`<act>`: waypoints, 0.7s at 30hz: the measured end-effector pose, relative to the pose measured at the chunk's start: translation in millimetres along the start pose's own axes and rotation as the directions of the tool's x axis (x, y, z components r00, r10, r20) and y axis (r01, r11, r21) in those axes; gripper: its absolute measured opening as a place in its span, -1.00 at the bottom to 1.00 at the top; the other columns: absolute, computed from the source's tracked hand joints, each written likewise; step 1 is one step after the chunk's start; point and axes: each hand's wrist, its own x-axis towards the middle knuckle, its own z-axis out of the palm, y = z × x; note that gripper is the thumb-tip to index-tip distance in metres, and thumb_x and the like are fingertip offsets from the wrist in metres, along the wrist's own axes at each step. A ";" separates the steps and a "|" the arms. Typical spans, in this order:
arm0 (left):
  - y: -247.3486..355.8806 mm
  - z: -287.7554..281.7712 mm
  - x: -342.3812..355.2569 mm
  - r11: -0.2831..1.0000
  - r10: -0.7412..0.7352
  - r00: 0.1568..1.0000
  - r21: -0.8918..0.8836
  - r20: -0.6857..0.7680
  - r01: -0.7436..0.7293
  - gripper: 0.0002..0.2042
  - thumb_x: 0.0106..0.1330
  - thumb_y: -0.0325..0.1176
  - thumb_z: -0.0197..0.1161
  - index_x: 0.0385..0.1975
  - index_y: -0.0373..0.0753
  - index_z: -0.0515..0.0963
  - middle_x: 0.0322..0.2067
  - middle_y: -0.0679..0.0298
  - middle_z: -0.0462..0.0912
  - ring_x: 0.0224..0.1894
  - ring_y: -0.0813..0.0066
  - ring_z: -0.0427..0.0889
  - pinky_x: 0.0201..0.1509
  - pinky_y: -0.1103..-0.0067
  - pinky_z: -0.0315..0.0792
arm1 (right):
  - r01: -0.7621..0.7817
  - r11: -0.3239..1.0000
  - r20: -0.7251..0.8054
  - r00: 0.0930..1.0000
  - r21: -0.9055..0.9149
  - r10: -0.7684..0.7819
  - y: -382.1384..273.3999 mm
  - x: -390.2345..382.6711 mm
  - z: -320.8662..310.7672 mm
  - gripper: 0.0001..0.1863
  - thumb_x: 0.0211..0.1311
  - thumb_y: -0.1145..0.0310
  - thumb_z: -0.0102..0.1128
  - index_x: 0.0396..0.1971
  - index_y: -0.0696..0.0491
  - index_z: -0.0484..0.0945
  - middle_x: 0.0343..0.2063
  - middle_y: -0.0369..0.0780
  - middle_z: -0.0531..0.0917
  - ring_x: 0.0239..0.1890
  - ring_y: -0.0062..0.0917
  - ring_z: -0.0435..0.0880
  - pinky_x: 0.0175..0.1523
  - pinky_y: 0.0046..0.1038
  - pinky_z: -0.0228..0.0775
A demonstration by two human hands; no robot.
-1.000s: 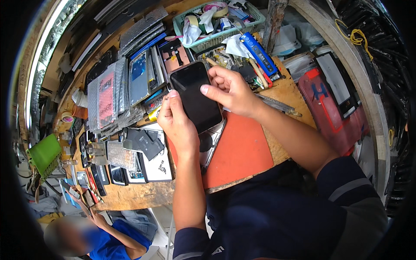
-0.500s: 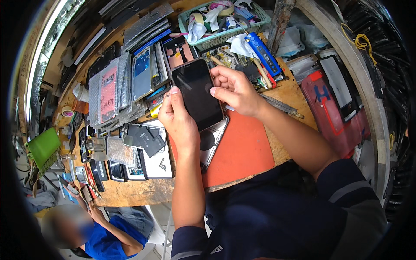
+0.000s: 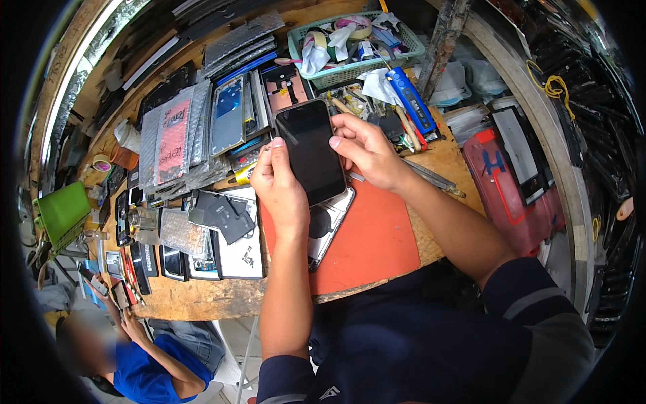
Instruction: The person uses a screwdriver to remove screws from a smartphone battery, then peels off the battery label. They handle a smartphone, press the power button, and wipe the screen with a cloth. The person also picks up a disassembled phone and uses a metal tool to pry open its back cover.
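Note:
I hold a black phone [image 3: 311, 161] upright, screen toward me, above an orange mat [image 3: 367, 239]. My left hand [image 3: 281, 192] is closed round its left side, the thumb lying along the edge. My right hand [image 3: 363, 155] grips the right side, with thumb at the edge and fingers curled. Beneath the phone an opened silver device casing [image 3: 326, 236] lies on the mat. To its left a white tray [image 3: 242, 262] carries dark flat parts [image 3: 232, 222] and some small pieces.
The cluttered wooden bench [image 3: 195, 299] holds bubble-wrapped stacks [image 3: 171, 135], a mesh basket [image 3: 353, 74] of odds and ends, a blue tool [image 3: 410, 101] and hand tools. At right stands a red case [image 3: 511, 209]. A co-worker in a blue shirt [image 3: 158, 370] handles something at lower left.
My right thumb has slid from over the screen toward the phone's right edge. Both hands still hold the phone in about the same place; the whole view has shifted slightly.

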 end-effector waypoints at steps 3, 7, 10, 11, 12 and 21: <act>-4.0 -2.2 0.5 1.000 -0.013 1.000 -0.014 0.012 0.013 -0.73 0.59 -0.39 0.11 -0.40 -0.36 0.56 -0.39 0.48 0.51 -0.31 0.76 0.35 -0.21 0.69 0.30 | 0.011 1.000 0.013 1.000 -0.004 -0.011 0.5 -2.0 -0.7 -0.65 0.39 0.49 0.20 0.12 0.21 0.44 -0.33 -0.34 0.59 -0.33 -0.76 0.54 -0.24 -0.65 0.39; -10.2 -6.7 2.5 1.000 0.026 1.000 -0.011 0.013 -0.026 -0.74 0.59 -0.39 0.11 -0.40 -0.34 0.56 -0.39 0.48 0.51 -0.31 0.77 0.35 -0.21 0.70 0.30 | 0.033 0.998 0.051 0.998 -0.056 -0.030 0.5 -3.3 -0.7 -0.54 0.35 0.55 0.24 0.21 0.23 0.38 -0.32 -0.35 0.54 -0.30 -0.79 0.53 -0.22 -0.67 0.40; -8.7 -4.2 1.9 1.000 0.008 1.000 -0.014 0.009 -0.008 -0.74 0.59 -0.39 0.11 -0.41 -0.33 0.55 -0.40 0.48 0.50 -0.32 0.77 0.35 -0.22 0.70 0.30 | 0.022 0.997 0.050 0.999 -0.070 -0.019 0.3 -3.7 -3.3 -0.54 0.32 0.55 0.24 0.19 0.23 0.38 -0.32 -0.36 0.54 -0.29 -0.79 0.53 -0.21 -0.68 0.39; -9.4 -3.6 1.7 1.000 0.005 1.000 -0.023 0.012 -0.005 -0.74 0.59 -0.39 0.11 -0.41 -0.33 0.55 -0.40 0.48 0.50 -0.32 0.77 0.35 -0.22 0.70 0.30 | 0.021 0.998 0.046 0.999 -0.066 -0.018 -1.7 -4.2 -3.5 -0.55 0.31 0.55 0.24 0.18 0.23 0.39 -0.32 -0.36 0.53 -0.29 -0.79 0.53 -0.20 -0.67 0.39; -9.8 -4.1 1.1 1.000 0.000 1.000 -0.027 0.013 0.000 -0.74 0.59 -0.39 0.11 -0.41 -0.33 0.55 -0.40 0.49 0.50 -0.31 0.77 0.35 -0.22 0.70 0.30 | 0.018 0.998 0.042 0.999 -0.057 -0.015 -2.8 -5.1 -2.2 -0.55 0.31 0.55 0.24 0.17 0.22 0.39 -0.32 -0.36 0.53 -0.29 -0.79 0.53 -0.20 -0.67 0.39; -11.4 -7.3 2.0 0.999 0.029 1.000 0.033 0.006 -0.030 -0.73 0.60 -0.39 0.11 -0.41 -0.35 0.54 -0.39 0.48 0.51 -0.31 0.77 0.34 -0.23 0.69 0.28 | -0.003 0.997 0.054 0.998 -0.073 0.007 -5.5 -4.7 0.2 -0.49 0.28 0.56 0.26 0.21 0.22 0.35 -0.29 -0.34 0.53 -0.28 -0.77 0.53 -0.20 -0.66 0.38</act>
